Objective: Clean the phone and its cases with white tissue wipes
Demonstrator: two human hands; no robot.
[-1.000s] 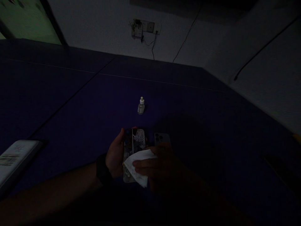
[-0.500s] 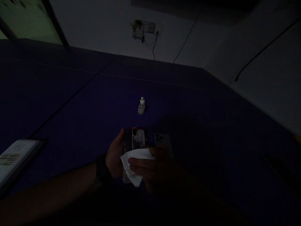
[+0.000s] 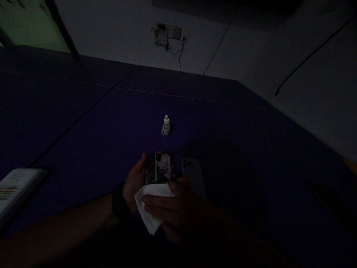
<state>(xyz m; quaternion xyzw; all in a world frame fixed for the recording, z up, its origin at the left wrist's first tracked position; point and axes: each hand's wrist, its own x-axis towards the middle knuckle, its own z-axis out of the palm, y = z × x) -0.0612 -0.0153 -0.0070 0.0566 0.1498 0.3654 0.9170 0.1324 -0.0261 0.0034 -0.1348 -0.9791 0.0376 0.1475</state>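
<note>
My left hand [image 3: 134, 186], with a dark band on its wrist, is closed around a patterned phone case [image 3: 160, 167], thumb along the left edge and fingertips at the right. A white tissue [image 3: 150, 214] lies over the case's lower part and hides it. My right hand [image 3: 167, 208] presses the tissue down, its fingers together on top. Just right of the case, a phone [image 3: 193, 173] lies back up with its camera lenses showing, partly hidden by my right hand. Beyond the case stands a small dropper bottle [image 3: 165, 128] with a white top.
The dark blue tabletop [image 3: 125, 119] has a seam running across it. A pale box-like object [image 3: 21, 186] lies at the left edge. Sockets with cables [image 3: 173, 33] are on the far wall. A dark flat object [image 3: 329, 201] lies far right.
The tissue and my right hand have slid down toward me and slightly left, so more of the case's upper part shows. My left hand keeps its hold.
</note>
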